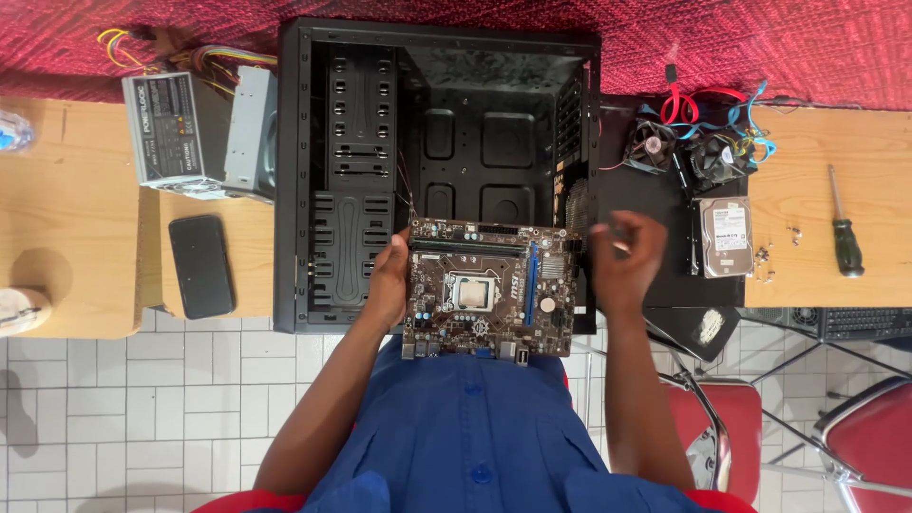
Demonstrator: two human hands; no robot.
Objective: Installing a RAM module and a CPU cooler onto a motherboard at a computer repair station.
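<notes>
left hand (pixel 388 285) grips the brown circuit board (pixel 489 290) by its left edge, over the open black computer case (pixel 437 123) | right hand (pixel 622 261) beside the board, fingers curled loosely, holding nothing | grey power supply box (pixel 166 128) with white label at far left of worktop (pixel 66 190)

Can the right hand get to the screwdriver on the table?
Probably yes. The right hand is free and raised beside the motherboard; the screwdriver lies in the open on that side, past the hard drive, with nothing covering it.
</notes>
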